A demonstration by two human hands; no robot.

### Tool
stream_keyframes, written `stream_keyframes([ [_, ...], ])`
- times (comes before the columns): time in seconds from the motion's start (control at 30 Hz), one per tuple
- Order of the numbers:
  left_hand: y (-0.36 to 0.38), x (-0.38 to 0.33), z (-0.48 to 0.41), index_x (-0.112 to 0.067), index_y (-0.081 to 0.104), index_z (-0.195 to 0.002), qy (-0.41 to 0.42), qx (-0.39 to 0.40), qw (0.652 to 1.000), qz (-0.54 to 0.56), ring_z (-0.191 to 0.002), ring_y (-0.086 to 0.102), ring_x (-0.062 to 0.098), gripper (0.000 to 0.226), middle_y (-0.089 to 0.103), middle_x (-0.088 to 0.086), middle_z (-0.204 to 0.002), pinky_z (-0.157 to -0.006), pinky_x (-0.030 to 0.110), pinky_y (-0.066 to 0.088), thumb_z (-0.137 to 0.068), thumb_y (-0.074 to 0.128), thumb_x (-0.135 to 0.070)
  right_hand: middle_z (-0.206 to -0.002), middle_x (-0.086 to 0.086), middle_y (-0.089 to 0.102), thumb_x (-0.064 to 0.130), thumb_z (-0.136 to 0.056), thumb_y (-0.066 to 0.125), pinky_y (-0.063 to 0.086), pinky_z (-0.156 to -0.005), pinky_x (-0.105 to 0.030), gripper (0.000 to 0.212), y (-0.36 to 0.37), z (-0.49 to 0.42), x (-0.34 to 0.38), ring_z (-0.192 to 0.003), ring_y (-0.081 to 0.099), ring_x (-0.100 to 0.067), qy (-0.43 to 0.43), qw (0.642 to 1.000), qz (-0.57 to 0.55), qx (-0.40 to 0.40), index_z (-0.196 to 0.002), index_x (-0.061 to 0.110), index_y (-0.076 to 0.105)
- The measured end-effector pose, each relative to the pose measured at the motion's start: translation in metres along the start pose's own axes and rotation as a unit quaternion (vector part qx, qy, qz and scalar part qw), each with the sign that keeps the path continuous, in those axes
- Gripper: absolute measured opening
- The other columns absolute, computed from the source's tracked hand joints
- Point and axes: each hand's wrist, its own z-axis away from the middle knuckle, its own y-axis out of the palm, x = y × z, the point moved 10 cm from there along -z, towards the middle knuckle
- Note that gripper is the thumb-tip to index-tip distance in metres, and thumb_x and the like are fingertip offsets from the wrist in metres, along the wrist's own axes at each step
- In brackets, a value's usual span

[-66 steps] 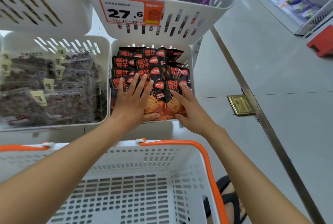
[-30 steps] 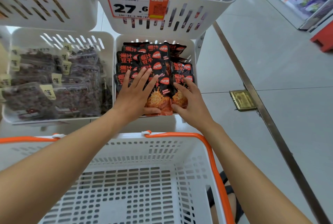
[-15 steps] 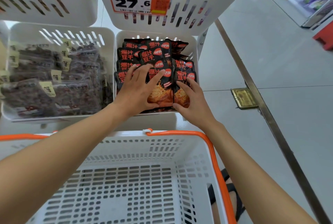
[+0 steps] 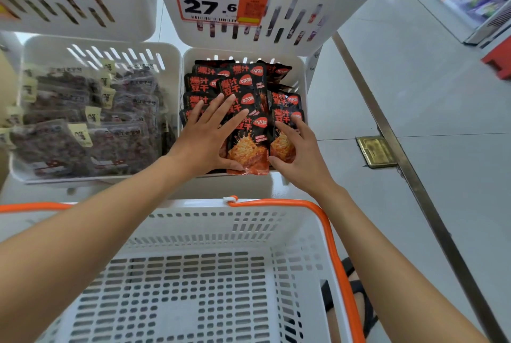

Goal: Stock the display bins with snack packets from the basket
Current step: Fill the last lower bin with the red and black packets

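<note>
Left hand [image 4: 204, 135]: fingers straight and spread, flat on the left and middle columns of snack packets [image 4: 249, 146], thumb against the bottom edge of the front packet. It holds nothing, just presses.

Right hand [image 4: 300, 154]: fingers loosely extended on top of the right-column packet, thumb at its lower edge. We read that as a flat press too, not a pinch.

Packets: glossy black-and-red pouches, overlapped in rows in the lower right display bin [image 4: 243, 186]. The front ones sit right at its near rim.

Handling call: we expect them to be light, with slick film and a soft fill, so they'll slide over each other and fan out easily. Flat palms suit squaring the rows. To lift one we'd pinch the sealed top or bottom seam, not the printed middle, since squeezing the belly risks crushing the contents. With the front row at the rim, a careless release could let a pouch slip over.

Basket [image 4: 193, 228]: white, slotted, with an orange handle [image 4: 327, 229], just in front of the bin under both forearms. We see no packets on the part of its floor in view, so our guess is tidy-up at the tail of stocking.

Around: a neighbouring bin [image 4: 47, 47] on the left holds clear packs of dark snacks. The upper bin [image 4: 351, 8] carries a price tag [image 4: 210, 2] reading 27.6. The tiled floor [image 4: 414, 80] is on the right.
</note>
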Motion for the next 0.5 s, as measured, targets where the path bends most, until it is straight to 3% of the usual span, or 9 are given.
stream_keyframes([
  [0.17, -0.001, -0.004, 0.006, -0.024, 0.016, -0.157, 0.006, -0.008, 1.0, 0.014, -0.153, 0.001, 0.021, 0.108, 0.015, 0.003, -0.165, -0.123, 0.048, -0.002, -0.073, 0.061, -0.075, -0.158, 0.0, 0.025, 0.034, -0.082, 0.076, 0.023, -0.121, -0.039, 0.075, 0.001, -0.001, 0.008, -0.147, 0.02, -0.017, -0.005, 1.0, 0.019, 0.012, -0.148, 0.028, 0.04],
  [0.27, -0.013, -0.011, 0.005, -0.021, 0.031, -0.153, 0.011, -0.044, 0.998, 0.051, -0.148, 0.021, 0.031, 0.103, 0.029, 0.011, -0.158, -0.122, 0.049, 0.011, -0.07, 0.079, -0.058, -0.159, 0.0, 0.026, 0.037, -0.081, 0.076, 0.021, -0.121, -0.039, 0.084, 0.002, -0.005, 0.013, -0.147, 0.02, -0.016, -0.002, 0.999, 0.029, 0.016, -0.152, 0.023, 0.033],
  [0.33, -0.025, -0.014, 0.008, -0.019, 0.037, -0.151, 0.007, -0.085, 0.99, 0.112, -0.133, 0.042, 0.038, 0.101, 0.031, 0.017, -0.153, -0.112, 0.051, 0.034, -0.067, 0.089, -0.039, -0.16, 0.002, 0.025, 0.04, -0.082, 0.075, 0.019, -0.122, -0.04, 0.088, 0.004, -0.007, 0.017, -0.148, 0.018, -0.016, 0.007, 1.0, 0.024, 0.017, -0.154, 0.022, 0.028],
  [0.4, -0.037, -0.014, 0.01, -0.019, 0.035, -0.151, -0.001, -0.129, 0.976, 0.175, -0.111, 0.057, 0.032, 0.099, 0.028, 0.016, -0.153, -0.092, 0.046, 0.053, -0.069, 0.09, -0.025, -0.152, 0.007, 0.039, 0.036, -0.083, 0.075, 0.029, -0.118, -0.037, 0.083, 0.005, -0.009, 0.024, -0.142, 0.031, -0.009, 0.012, 0.999, -0.052, 0.006, -0.152, 0.024, 0.031],
  [0.5, -0.045, -0.012, 0.008, -0.025, 0.024, -0.155, -0.014, -0.152, 0.962, 0.225, -0.089, 0.063, 0.029, 0.102, 0.028, 0.009, -0.155, -0.079, 0.047, 0.058, -0.075, 0.085, -0.021, -0.118, 0.012, 0.063, 0.016, -0.087, 0.071, 0.051, -0.096, -0.03, 0.059, 0.004, -0.015, 0.03, -0.111, 0.059, 0.001, 0.045, 0.974, -0.222, -0.023, -0.138, 0.029, 0.044],
])
